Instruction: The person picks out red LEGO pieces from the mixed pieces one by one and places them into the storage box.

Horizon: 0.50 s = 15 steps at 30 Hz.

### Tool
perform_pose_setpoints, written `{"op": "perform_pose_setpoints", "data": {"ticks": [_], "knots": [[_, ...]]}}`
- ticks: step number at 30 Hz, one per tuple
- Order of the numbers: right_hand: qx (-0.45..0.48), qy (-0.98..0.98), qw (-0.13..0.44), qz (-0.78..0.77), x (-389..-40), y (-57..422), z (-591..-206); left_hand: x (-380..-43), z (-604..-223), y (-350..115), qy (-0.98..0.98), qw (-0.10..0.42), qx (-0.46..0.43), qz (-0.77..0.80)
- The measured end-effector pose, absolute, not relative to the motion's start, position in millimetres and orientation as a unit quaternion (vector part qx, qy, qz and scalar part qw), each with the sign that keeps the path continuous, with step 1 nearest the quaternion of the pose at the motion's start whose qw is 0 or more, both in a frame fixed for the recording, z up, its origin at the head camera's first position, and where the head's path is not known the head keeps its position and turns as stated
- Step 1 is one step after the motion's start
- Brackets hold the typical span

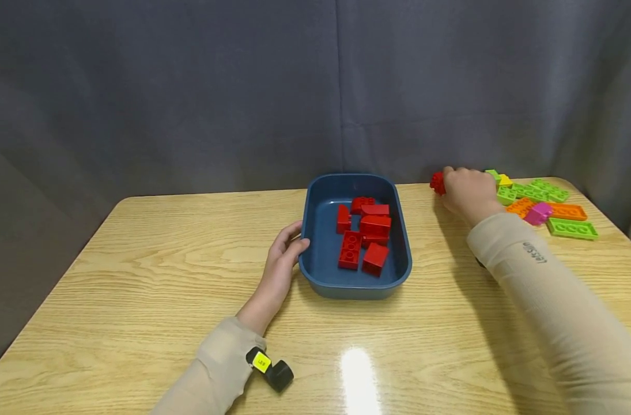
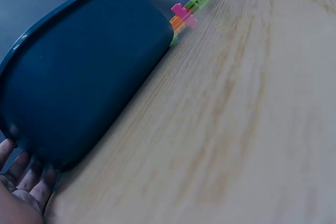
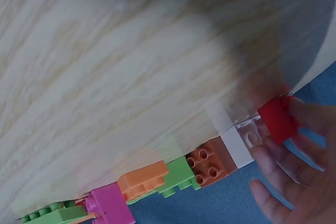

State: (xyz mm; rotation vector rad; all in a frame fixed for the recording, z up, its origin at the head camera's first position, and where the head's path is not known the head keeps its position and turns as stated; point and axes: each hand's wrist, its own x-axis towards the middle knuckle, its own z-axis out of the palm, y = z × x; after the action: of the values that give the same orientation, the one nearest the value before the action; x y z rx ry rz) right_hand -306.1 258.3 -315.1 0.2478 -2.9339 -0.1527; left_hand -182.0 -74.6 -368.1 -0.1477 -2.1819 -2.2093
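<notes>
A dark blue bin (image 1: 315,219) stands mid-table with several red toy bricks (image 1: 374,259) inside. At its left side is my left hand (image 1: 279,262), thumb at the rim and fingers against the outer wall. The left wrist view shows those fingers (image 2: 39,184) rather straight beside the bin's lower wall. Far right, near the table's back edge, my right hand (image 1: 471,193) pinches a red brick (image 3: 278,119) between thumb and fingers. Beside its fingertips, the right wrist view shows a white brick (image 3: 236,148) and a brown brick (image 3: 212,163), both hidden in the head view.
Loose bricks lie right of my right hand: green (image 1: 571,229), orange (image 1: 569,211), pink (image 1: 538,214) and yellow (image 1: 505,180). A dark grey curtain (image 1: 232,98) hangs behind the wooden table (image 1: 165,276). My right forearm (image 1: 548,294) crosses the table's right side.
</notes>
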Motion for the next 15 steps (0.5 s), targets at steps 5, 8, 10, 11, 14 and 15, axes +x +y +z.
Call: {"op": "perform_pose_setpoints", "data": {"ticks": [5, 8, 10, 11, 14, 15], "knots": [[0.078, -0.991, 0.084, -0.063, -306.7, 257.8, -319.2, -181.4, -368.4, -73.6, -0.702, 0.017, -0.044, -0.711], [0.074, -0.992, 0.08, -0.06, -305.9, 257.3, -318.3, -181.2, -368.2, -73.6, -0.702, 0.017, -0.046, -0.71], [0.074, -0.993, 0.078, -0.057, -305.0, 256.9, -316.8, -181.2, -368.0, -73.8, -0.703, 0.016, -0.046, -0.709], [0.074, -0.993, 0.076, -0.055, -304.4, 256.6, -316.2, -181.1, -367.8, -74.0, -0.704, 0.017, -0.045, -0.708], [0.074, -0.994, 0.071, -0.048, -303.5, 255.7, -315.5, -180.6, -367.4, -74.5, -0.704, 0.018, -0.045, -0.708], [0.074, -0.994, 0.07, -0.046, -303.3, 255.3, -315.6, -180.4, -367.2, -74.7, -0.704, 0.018, -0.044, -0.708]]}}
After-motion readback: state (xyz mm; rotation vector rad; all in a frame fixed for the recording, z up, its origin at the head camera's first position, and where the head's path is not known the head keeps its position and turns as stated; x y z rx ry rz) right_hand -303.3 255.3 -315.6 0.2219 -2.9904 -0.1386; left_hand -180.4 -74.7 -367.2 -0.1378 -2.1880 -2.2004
